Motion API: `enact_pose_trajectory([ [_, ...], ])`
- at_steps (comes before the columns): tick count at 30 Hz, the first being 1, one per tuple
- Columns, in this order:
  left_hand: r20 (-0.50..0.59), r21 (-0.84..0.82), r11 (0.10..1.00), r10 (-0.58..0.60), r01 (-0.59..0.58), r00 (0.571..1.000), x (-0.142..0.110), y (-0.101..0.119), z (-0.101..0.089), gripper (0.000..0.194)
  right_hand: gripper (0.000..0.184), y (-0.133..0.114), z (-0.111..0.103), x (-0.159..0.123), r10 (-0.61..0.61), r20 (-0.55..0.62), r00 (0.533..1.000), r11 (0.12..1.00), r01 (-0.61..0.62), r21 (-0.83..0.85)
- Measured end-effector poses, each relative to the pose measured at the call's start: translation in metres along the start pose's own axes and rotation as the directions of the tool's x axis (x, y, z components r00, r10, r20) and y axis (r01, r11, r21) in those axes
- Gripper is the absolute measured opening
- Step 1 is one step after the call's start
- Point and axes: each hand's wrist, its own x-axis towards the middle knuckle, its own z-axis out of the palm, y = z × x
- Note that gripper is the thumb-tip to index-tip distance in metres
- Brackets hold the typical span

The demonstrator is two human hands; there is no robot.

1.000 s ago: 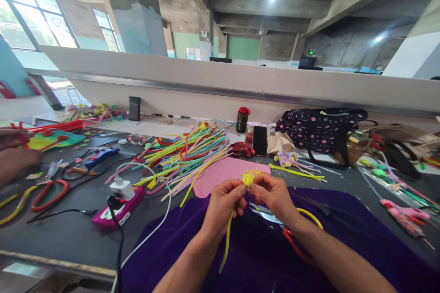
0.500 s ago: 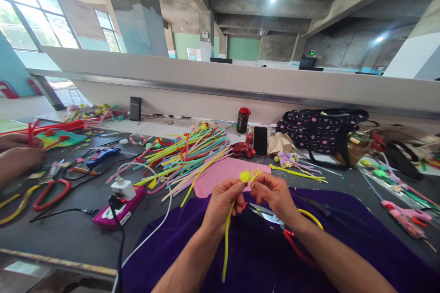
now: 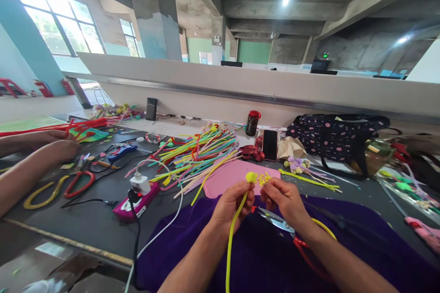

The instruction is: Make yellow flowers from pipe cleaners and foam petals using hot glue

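My left hand point(image 3: 232, 204) is closed round a yellow-green pipe cleaner stem point(image 3: 231, 242) whose top ends in a small fuzzy yellow ball point(image 3: 251, 176). My right hand point(image 3: 285, 199) pinches a small curly yellow piece point(image 3: 264, 178) just right of that ball, the two apart by a small gap. Scissors with red and yellow handles point(image 3: 288, 229) lie under my right wrist on a purple cloth point(image 3: 261, 256).
A pink sheet point(image 3: 227, 175) and a heap of coloured pipe cleaners point(image 3: 195, 153) lie beyond my hands. A pink power strip with a white plug point(image 3: 137, 194) sits left. Another person's arms point(image 3: 34, 160) work at far left. A phone point(image 3: 270, 145), bottle point(image 3: 252, 122) and dotted bag point(image 3: 337, 135) stand behind.
My hands have drawn slightly apart, so the curly yellow piece now sits separate from the ball on the stem. The camera view has shifted to the left.
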Motion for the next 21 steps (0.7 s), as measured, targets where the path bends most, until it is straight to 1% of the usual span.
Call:
enact_pose_trajectory([
  [2,-0.011,0.029,0.999,0.017,-0.017,1.000,0.000,-0.001,0.000,0.015,0.029,0.000,0.001,0.000,0.001,0.004,1.000,1.000,0.000,-0.008],
  [5,-0.035,0.094,0.989,0.118,-0.115,0.992,0.000,-0.001,0.002,0.016,0.030,0.002,0.005,-0.002,0.025,0.037,0.999,1.000,-0.025,-0.002],
  [9,-0.054,0.124,0.955,0.277,-0.269,0.959,-0.003,-0.003,0.007,0.014,0.030,0.006,0.013,-0.004,0.067,0.102,0.992,0.998,-0.067,-0.003],
  [12,-0.042,0.140,0.929,0.352,-0.344,0.935,-0.004,-0.007,0.009,0.012,0.027,0.008,0.017,-0.005,0.077,0.097,0.992,0.997,-0.078,0.002],
  [15,-0.020,0.179,0.921,0.355,-0.346,0.935,-0.004,-0.011,0.011,0.014,0.025,0.009,0.020,-0.004,0.106,0.090,0.990,0.993,-0.109,0.035],
  [18,0.046,0.211,0.921,0.326,-0.328,0.944,-0.003,-0.015,0.011,0.018,0.024,0.010,0.022,-0.004,0.121,0.082,0.989,0.988,-0.128,0.084],
  [21,0.094,0.254,0.905,0.328,-0.341,0.940,-0.004,-0.015,0.011,0.019,0.024,0.009,0.022,-0.004,0.143,0.087,0.986,0.976,-0.155,0.151],
])
